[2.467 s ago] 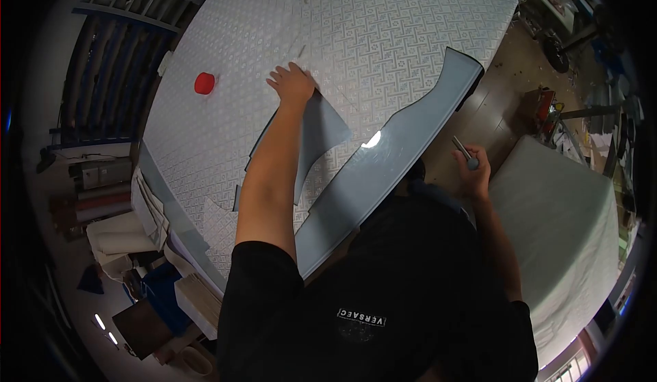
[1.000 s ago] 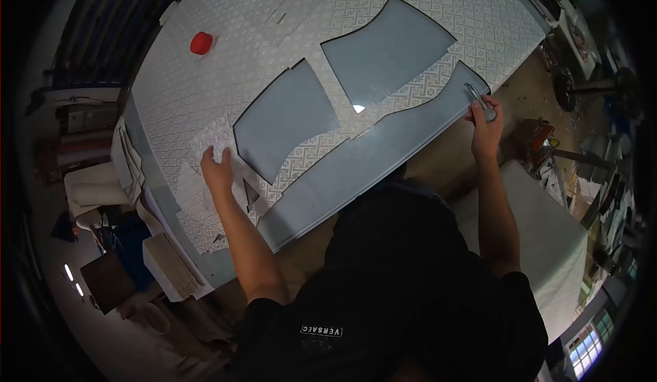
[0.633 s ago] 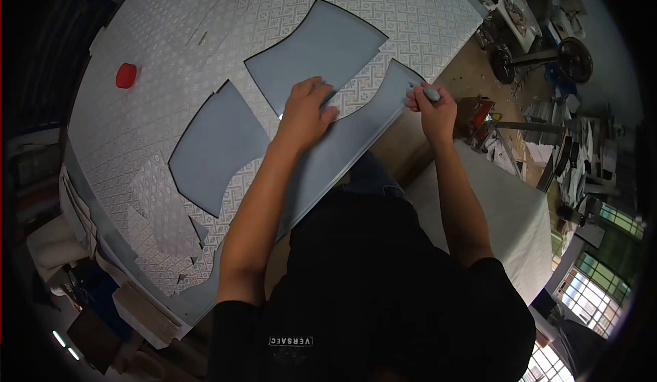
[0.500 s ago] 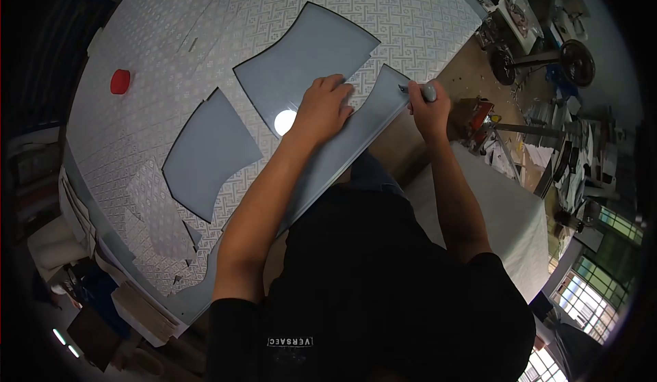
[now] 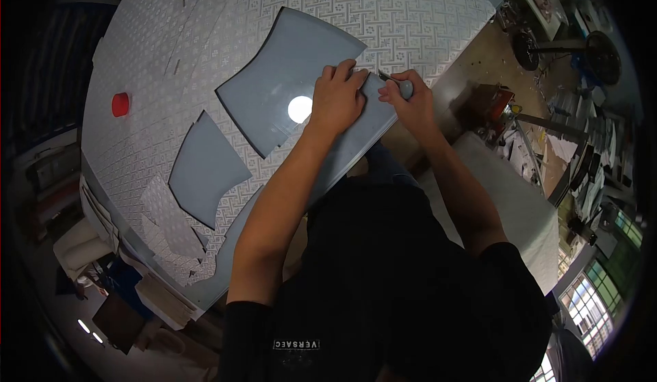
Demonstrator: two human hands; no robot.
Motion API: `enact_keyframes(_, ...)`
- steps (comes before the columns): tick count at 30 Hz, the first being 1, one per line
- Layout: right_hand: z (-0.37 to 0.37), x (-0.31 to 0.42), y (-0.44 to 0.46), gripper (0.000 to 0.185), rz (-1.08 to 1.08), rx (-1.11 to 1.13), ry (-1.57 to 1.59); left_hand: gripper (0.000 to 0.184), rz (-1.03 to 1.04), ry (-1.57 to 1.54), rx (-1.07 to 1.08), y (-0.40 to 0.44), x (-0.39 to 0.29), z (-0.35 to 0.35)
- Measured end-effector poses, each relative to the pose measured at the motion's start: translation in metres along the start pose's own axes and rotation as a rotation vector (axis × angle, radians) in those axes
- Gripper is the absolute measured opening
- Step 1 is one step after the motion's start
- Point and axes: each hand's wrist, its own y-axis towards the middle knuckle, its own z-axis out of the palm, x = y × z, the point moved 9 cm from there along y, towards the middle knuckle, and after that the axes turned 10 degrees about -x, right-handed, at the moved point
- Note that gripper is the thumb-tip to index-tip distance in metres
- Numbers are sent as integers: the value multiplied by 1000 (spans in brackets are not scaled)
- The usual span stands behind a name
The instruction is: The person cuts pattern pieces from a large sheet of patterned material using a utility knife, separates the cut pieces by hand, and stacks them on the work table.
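My left hand (image 5: 337, 100) lies with fingers apart on the upper part of a long grey-blue panel (image 5: 345, 146) at the table's near edge. Pinched in my right hand (image 5: 413, 101) is a small metal tool with a rounded grey end (image 5: 406, 90); its thin tip points at the panel's upper end, close to my left fingertips. Whether the tip touches the panel I cannot tell. Beyond my left hand a wide grey-blue panel (image 5: 274, 67) with dark edges lies flat, with a round bright glare on it. A smaller curved panel (image 5: 207, 170) lies to the left.
The table (image 5: 404, 12) has a patterned pale cover. A red round object (image 5: 120, 104) sits at the left, and patterned scraps (image 5: 168, 218) lie near the left edge. A cloth-covered surface (image 5: 506, 190) stands at the right, with a red box-like object (image 5: 503, 98) beyond it.
My left hand has come from the left side onto the long panel and slid towards its upper end. My right hand, still holding the tool, has moved in beside it. The view has shifted.
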Motion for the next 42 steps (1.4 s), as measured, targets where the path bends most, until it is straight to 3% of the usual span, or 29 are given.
enact_keyframes(2, -2, 0, 2, 13, 2, 0, -5, 51, 2, 27, 7, -2, -5, 0)
enact_keyframes(4, -3, 26, 0, 14, -395, -15, -456, 52, 14, 53, 6, -1, -9, 0)
enact_keyframes(7, -3, 36, -1, 15, -462, -53, -397, 53, 39, 85, 30, -3, -11, 5)
enact_keyframes(14, 2, 30, -6, 17, -372, -64, -481, 55, 41, 124, 16, -7, -10, 8)
enact_keyframes(25, 24, 42, 11, 16, -525, -145, -503, 42, 32, 132, 40, -6, -11, 11)
enact_keyframes(28, 42, 45, 46, 16, -453, -145, -562, 41, 41, 157, 30, -10, -12, 10)
enact_keyframes(32, 48, 67, 64, 19, -556, -103, -457, 44, -12, 4, 46, -26, -7, -5)
enact_keyframes(35, 37, 66, 56, 20, -481, -78, -245, 47, -156, -310, 114, -74, -8, -25)
enact_keyframes(37, 40, 43, 49, 19, -158, -3, -3, 42, -379, -588, 131, -112, -15, -47)
enact_keyframes(39, 59, 35, 36, 16, -98, 90, 30, 33, -210, -415, -41, -146, -23, -85)
enact_keyframes(41, 92, 29, 22, 15, -94, 273, 34, 24, -334, -321, -150, -189, -17, -113)
enact_keyframes(42, 112, 28, 12, 15, -69, 361, 66, 21, -509, -324, -309, -215, -6, -131)
